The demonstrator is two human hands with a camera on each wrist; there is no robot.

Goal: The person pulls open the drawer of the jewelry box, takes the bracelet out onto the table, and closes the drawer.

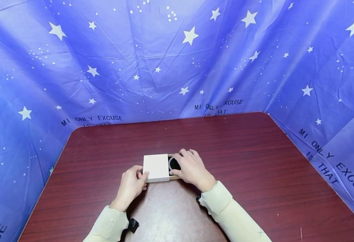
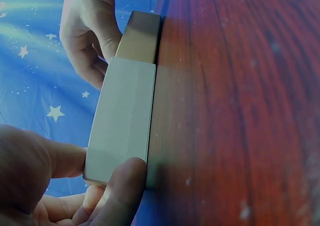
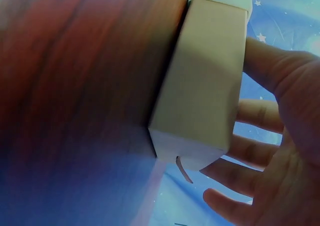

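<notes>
On the table a flat drawer box stands with its white sleeve point(image 1: 156, 166) covering the left part. Its tan inner tray point(image 3: 202, 71) sticks out to the right, with a small ribbon tab point(image 3: 184, 170) on the end. Inside the tray lies a round black item with a grey rim point(image 1: 174, 164), partly hidden by fingers. My left hand point(image 1: 131, 183) grips the sleeve's left end between thumb and fingers. Over the tray reaches my right hand point(image 1: 193, 167), thumb and forefinger at the round item's rim. Whether they pinch the item or only touch it is unclear.
The dark red-brown wooden table point(image 1: 240, 151) extends around the box on all sides. A blue curtain with stars and lettering point(image 1: 152, 60) hangs behind the table and along both sides.
</notes>
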